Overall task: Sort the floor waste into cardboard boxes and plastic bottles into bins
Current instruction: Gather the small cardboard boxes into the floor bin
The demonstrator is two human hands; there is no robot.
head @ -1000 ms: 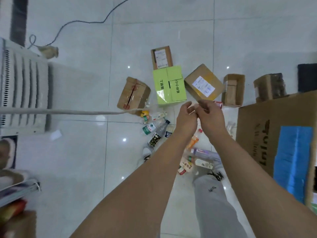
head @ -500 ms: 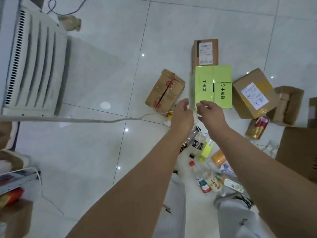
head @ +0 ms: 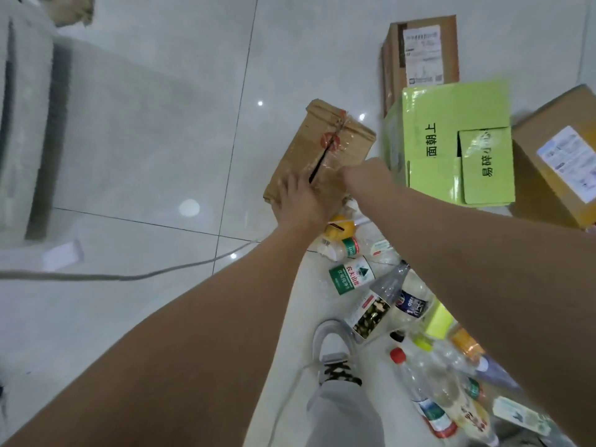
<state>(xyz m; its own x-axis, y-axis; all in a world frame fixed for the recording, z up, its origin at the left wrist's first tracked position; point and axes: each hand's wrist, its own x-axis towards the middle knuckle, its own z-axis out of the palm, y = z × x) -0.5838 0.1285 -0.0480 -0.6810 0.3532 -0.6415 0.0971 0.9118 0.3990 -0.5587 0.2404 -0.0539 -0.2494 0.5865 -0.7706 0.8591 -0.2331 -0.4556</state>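
Contact: left hand [head: 303, 201] lies flat, fingers spread, on a taped brown cardboard box [head: 322, 150]. At the box's right edge sits the right hand [head: 364, 177]; whether it grips cannot be determined.

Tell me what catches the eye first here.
The lime green box at upper right stands out most. At centre, the left hand lies on a taped brown box, with the right hand at its edge. Many bottles lie heaped at lower right.
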